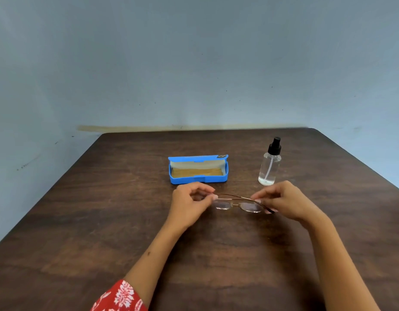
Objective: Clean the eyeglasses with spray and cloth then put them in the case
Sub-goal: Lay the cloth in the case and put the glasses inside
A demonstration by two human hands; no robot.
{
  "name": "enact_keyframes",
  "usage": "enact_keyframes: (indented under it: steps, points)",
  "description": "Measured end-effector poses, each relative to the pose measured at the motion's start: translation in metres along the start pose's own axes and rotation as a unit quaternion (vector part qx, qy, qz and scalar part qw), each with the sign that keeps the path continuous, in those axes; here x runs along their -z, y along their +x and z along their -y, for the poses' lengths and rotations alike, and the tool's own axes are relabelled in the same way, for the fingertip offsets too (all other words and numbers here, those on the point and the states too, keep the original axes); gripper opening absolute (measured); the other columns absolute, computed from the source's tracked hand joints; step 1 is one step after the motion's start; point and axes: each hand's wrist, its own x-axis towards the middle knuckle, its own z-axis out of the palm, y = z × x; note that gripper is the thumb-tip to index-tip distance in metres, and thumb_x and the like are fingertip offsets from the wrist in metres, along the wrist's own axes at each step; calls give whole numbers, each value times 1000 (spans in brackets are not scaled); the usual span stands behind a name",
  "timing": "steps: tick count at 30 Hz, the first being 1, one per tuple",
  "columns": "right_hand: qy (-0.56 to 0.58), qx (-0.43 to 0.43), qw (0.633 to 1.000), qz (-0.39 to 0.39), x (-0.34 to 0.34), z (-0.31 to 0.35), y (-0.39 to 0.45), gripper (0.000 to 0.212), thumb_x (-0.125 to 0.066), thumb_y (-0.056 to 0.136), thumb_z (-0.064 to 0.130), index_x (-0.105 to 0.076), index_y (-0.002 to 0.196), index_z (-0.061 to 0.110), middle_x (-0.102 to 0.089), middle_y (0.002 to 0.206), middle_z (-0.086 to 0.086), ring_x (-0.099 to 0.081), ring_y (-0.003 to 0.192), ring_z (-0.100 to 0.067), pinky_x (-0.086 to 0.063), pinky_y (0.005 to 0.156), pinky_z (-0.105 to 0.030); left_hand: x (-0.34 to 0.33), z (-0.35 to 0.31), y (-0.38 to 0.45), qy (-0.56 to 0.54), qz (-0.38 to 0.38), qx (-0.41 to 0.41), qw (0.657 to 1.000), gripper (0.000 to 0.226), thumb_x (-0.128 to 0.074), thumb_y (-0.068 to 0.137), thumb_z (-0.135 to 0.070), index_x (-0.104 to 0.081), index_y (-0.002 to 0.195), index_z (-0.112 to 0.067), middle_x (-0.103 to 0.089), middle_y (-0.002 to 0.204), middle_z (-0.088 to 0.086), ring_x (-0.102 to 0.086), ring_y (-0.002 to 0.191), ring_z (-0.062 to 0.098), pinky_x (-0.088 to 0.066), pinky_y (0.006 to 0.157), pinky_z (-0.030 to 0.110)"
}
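The eyeglasses [240, 204] are held between both hands, on the near side of the blue case [198, 169]; whether they touch the dark wood tabletop [104, 221] cannot be told. The left hand [189, 204] pinches the frame at its left end with fingertips [214, 197] closed on it, and the right hand [286, 202] pinches the right end the same way, so each hand is clamped on the glasses and the two are apart by the frame's width. The thin gold-brown temples are folded across behind the lenses.

The case sits just beyond the left hand, lid open and standing toward the wall [194, 63], with a yellow-brown cloth [197, 172] lying inside the tray. To the right of the case, apart from it, stands the clear spray bottle [269, 163], upright, with a black pump top; its base is just beyond the right hand's knuckles. A red sleeve with white pattern [120, 297] shows on the left arm, well nearer the camera than the case.
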Motion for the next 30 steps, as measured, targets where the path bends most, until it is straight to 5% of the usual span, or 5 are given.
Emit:
enact_keyframes:
  steps: [4, 12, 19, 24, 30]
  points:
    - [278, -22, 958, 66, 1, 7, 1, 16, -63, 81, -8, -70, 91, 2, -70, 73, -11, -65, 61, -14, -56, 59, -21, 17, -6, 5, -209, -1, 138, 968, 16, -75, 74, -7, -68, 87, -3, -71, 77, 15, -68, 64, 18, -59, 61, 29]
    - [484, -105, 868, 41, -27, 13, 27, 15, -51, 87, -10, -65, 88, -7, -71, 74, -16, -70, 63, -16, -57, 58, -21, 36, -7, 15, -415, -43, 221, 881, 7, -59, 83, 2, -64, 87, 5, -72, 77, 18, -72, 70, 23, -60, 67, 32]
    - [451, -21, 892, 3, -45, 15, 33, 16, -56, 85, -10, -66, 96, -3, -72, 73, -9, -67, 61, -11, -57, 61, -20, 45, -3, 20, -462, -78, 244, 849, 18, -50, 81, 17, -60, 95, 12, -71, 73, 20, -72, 67, 23, -60, 64, 31]
    - [299, 54, 945, -122, -69, 20, 46, 13, -65, 85, 5, -71, 94, 13, -68, 79, 0, -53, 63, -4, -48, 60, -14, 43, 1, 21, -355, -133, 191, 906, 17, -62, 77, 15, -64, 92, 6, -71, 80, 12, -70, 75, 19, -59, 68, 26]
    - [211, 67, 961, -163, -84, 17, 63, 14, -68, 85, 21, -73, 98, 22, -62, 111, 1, -58, 94, -5, -46, 87, -25, 46, 6, 28, -267, -184, 163, 932, 20, -72, 75, 3, -63, 92, -1, -70, 83, 14, -70, 74, 19, -60, 66, 28]
